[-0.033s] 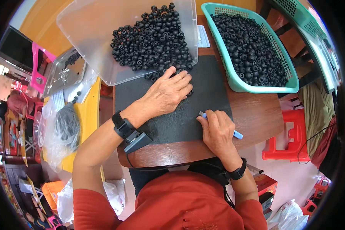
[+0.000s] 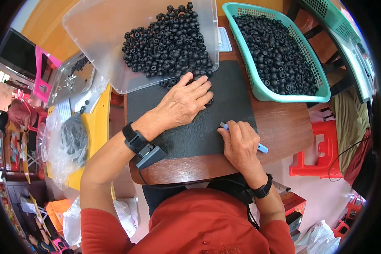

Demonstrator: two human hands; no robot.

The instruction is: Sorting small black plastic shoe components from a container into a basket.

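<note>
My left hand lies flat with fingers apart on a black mat. Its fingertips rest over a few black rubber rings spilled at the lip of a clear plastic tray. A heap of the same black rings fills that tray's right side. My right hand rests on the mat's right edge, closed around a slim blue tool whose ends stick out on both sides of the fist. A teal basket full of black rings stands at the right rear.
The mat lies on a small wooden table. A red plastic stool stands on the floor to the right. To the left, a yellow surface carries plastic bags and a metal tray. A second teal basket sits at the far right.
</note>
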